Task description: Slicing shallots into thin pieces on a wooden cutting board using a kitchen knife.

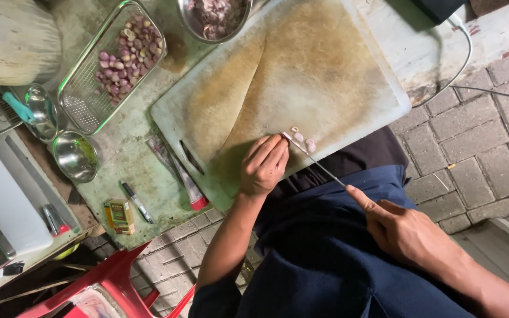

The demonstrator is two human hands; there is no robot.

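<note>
The left hand (263, 166) rests curled on the large, stained white plastic cutting board (301, 76), its grip closed with bent fingertips pinning a small pale shallot (287, 136) at the board's near edge. The right hand (405, 232) has its grip wrapped tight around the handle of a thin-bladed steel knife (319, 165), forefinger stretched along the spine, the blade's tip meeting the shallot just beside the left fingertips. A few pale shallot slices (305, 140) lie on the board touching the blade's far side. Further along the green bench (131, 159) sit a wire mesh basket of purple unpeeled shallots (126, 56) and a round steel bowl of peeled pieces (214, 16)
</note>
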